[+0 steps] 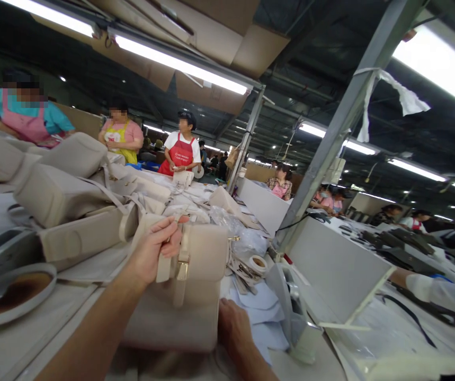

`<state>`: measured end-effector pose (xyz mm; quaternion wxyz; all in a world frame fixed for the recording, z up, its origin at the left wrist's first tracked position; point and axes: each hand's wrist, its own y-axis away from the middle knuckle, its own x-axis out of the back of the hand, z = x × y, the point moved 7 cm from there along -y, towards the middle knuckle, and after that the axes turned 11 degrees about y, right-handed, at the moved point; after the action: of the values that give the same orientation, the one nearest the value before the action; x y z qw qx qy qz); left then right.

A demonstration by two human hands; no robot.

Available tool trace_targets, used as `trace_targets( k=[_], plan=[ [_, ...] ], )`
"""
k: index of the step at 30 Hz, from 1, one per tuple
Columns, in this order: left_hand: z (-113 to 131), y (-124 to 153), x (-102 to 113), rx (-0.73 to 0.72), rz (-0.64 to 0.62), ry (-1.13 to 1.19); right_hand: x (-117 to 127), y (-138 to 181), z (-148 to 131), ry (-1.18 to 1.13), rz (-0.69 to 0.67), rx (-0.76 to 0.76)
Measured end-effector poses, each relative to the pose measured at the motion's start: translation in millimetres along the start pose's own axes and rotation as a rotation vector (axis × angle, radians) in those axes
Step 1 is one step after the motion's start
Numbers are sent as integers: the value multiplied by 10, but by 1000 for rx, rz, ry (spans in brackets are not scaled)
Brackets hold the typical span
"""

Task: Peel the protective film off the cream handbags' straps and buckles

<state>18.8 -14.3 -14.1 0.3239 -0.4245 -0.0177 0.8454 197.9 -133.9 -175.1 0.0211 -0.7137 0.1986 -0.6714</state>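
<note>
A cream handbag (195, 296) with a gold buckle strap stands upright on the workbench in front of me. My left hand (153, 253) grips the bag's top edge and flap near the buckle. My right hand (233, 328) holds the bag's lower right side; its fingers are partly hidden behind the bag.
More cream bags (60, 196) are piled at the left and back. A shallow dish with brown glue (10, 293) sits at the left edge. A tape roll (258, 263) and paper scraps lie right of the bag. A grey post (330, 127) and white divider (334, 270) stand right. Workers in aprons stand behind.
</note>
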Motion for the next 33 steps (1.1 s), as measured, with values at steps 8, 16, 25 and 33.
trace_targets(
  k=[8, 16, 25, 33],
  plan=[
    [-595, 57, 175, -143, 166, -131, 152, -97, 479, -870, -36, -227],
    [-470, -37, 172, -92, 109, -130, 845, -333, 698, -502, 220, -205],
    [-440, -96, 63, -57, 113, -101, 1009, -731, 904, -488, 190, -137],
    [-419, -92, 110, -55, 133, -105, 1093, -937, 1150, -368, 65, -138]
  ],
)
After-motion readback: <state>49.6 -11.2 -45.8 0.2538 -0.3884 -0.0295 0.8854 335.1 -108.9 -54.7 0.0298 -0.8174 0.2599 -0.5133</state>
